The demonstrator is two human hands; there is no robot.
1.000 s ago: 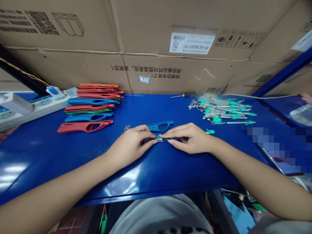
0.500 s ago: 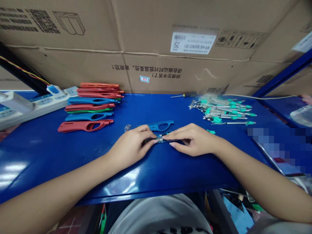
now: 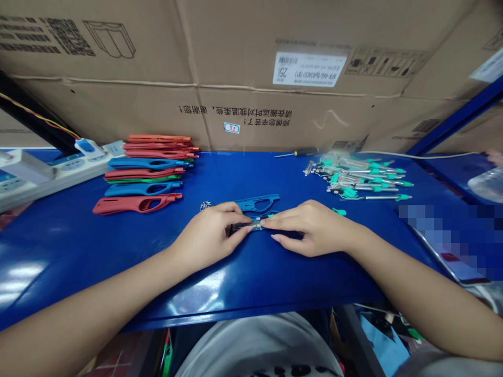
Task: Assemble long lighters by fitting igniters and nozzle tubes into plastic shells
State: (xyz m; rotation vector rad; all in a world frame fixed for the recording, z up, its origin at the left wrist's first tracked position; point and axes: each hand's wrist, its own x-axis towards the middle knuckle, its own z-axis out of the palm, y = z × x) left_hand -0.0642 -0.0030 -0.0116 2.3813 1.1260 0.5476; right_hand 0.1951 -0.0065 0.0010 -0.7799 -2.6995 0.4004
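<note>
Blue plastic edges the piece (image 3: 257, 226) between my two hands, its long axis running left to right. On my feed the left hand (image 3: 212, 233) pinches it, thumb against fingers, and is the nearer; the right hand (image 3: 316, 228) meets its right end with a forefinger, thumb spread apart. I cannot tell how hard that finger presses, and the grip hides much of the piece's dark middle. Just beyond both hands lies a thin shell (image 3: 259, 202) with a looped opening, roughly parallel. Tiny silvery bits (image 3: 205, 206) sit loose past the left hand. Farther beyond it I see smooth handles (image 3: 145, 173) in a row; beyond the right hand, slim metal tubes (image 3: 369, 187) with mint-green ends.
</note>
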